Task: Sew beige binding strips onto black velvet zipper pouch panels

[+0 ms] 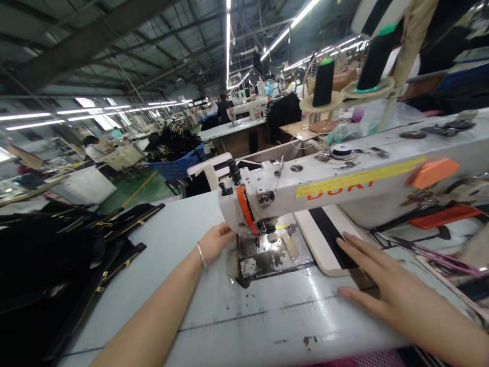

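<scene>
A white sewing machine [282, 186] with an orange guard stands over a metal needle plate. My left hand [217, 241], a bracelet at its wrist, reaches to the left side of the machine head; its fingertips are partly hidden behind the head, and whatever they touch cannot be made out. On the right, my right hand [376, 267] is spread, fingers apart and palm down, over the edge of a white panel with a black stripe [324, 239]. A brown strip shows beneath this hand.
Black pieces with gold zippers [72, 244] are piled at the left. Pink-handled scissors [446, 260] lie at the right. Black thread cones [324, 84] stand behind the machine. Beyond the table is a blue basket [178, 165] of dark pieces; people sit farther back.
</scene>
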Demonstrator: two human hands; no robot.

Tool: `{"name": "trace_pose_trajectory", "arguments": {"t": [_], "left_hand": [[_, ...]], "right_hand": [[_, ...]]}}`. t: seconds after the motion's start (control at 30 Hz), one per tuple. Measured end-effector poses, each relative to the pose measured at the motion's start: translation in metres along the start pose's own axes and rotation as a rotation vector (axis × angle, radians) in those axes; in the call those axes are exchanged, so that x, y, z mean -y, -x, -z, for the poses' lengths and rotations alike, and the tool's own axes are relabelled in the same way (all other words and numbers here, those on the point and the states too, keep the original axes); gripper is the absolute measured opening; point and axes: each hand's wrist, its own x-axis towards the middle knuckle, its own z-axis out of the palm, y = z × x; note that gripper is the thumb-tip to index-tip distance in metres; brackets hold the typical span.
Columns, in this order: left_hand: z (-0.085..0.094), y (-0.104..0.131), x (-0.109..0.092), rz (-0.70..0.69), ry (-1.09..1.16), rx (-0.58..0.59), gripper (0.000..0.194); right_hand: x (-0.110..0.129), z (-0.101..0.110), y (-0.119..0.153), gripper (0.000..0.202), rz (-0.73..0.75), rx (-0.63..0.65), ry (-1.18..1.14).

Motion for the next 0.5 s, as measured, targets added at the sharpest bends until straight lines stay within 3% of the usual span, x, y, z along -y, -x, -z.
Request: {"name": "trace_pose_trajectory", "arguments": {"t": [0.07, 0.2, 0.37, 0.5], "left_hand": [[-0.002, 0.039, 0.002, 0.023, 0.020, 0.064, 0.038], [-0.017, 0.093, -0.001, -0.056, -0.091, 0.053, 0.034], [-0.032, 0.103, -0.005, -0.129, -0.215, 0.001, 0.030], [-0.044, 0.106, -0.017, -0.188, -0.299, -0.077, 0.036]], "right_hand": [[0.012, -0.005, -0.010, 0.076, 0.001, 0.006, 0.038], [0.010, -0.011, -0.019, 0.052, 0.064, -0.014, 0.108], [0.011, 0.000, -0.024, 0.037, 0.139, -0.080, 0.207], [0.051, 0.026, 0.007, 0.043, 0.204, -0.082, 0.062]]}}
